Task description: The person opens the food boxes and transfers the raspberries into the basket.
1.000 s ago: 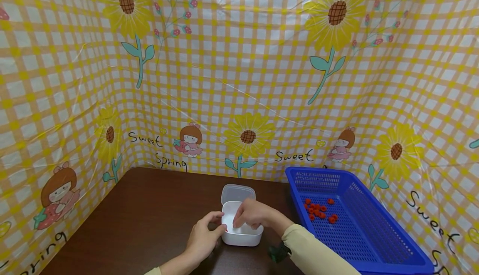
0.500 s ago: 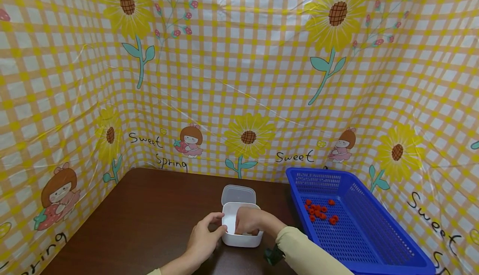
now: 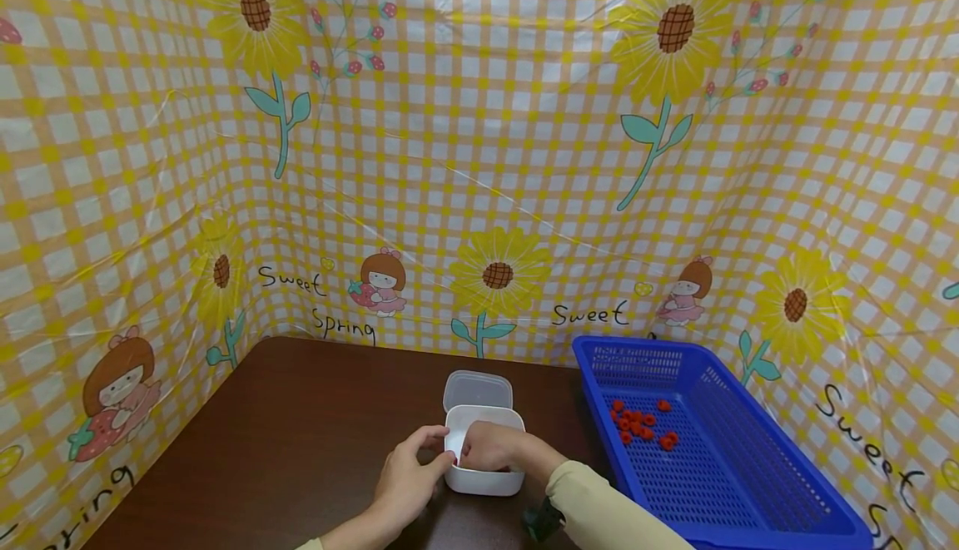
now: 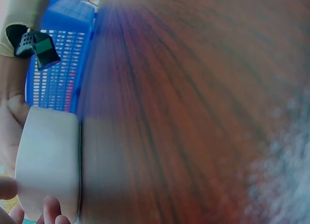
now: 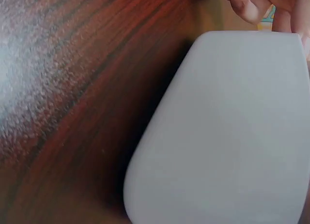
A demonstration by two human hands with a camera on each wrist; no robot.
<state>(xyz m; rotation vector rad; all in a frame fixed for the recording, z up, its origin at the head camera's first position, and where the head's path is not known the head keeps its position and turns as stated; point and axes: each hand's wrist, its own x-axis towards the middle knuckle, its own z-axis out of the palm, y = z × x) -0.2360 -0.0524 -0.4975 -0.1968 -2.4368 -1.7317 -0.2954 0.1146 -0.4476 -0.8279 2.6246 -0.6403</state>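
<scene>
A white square plastic box with its clear lid folded back stands on the dark wooden table. At its left side my left hand grips the wall, with the thumb at the near left rim and the fingers on the outside. My right hand reaches down into the box with bent fingers; its fingertips are hidden behind the near wall, and I cannot tell whether they hold anything. A small red spot shows just inside the rim beside the left thumb. In the right wrist view the box's outer wall fills much of the picture.
To the right stands a blue perforated basket. Several small red ring-like pieces lie towards its left side. A yellow checked cloth rises behind the table and along both sides.
The right hand has sunk deeper into the box, its fingertips passing out of sight, then shifted slightly left inside it. The left hand has kept its place on the box.
</scene>
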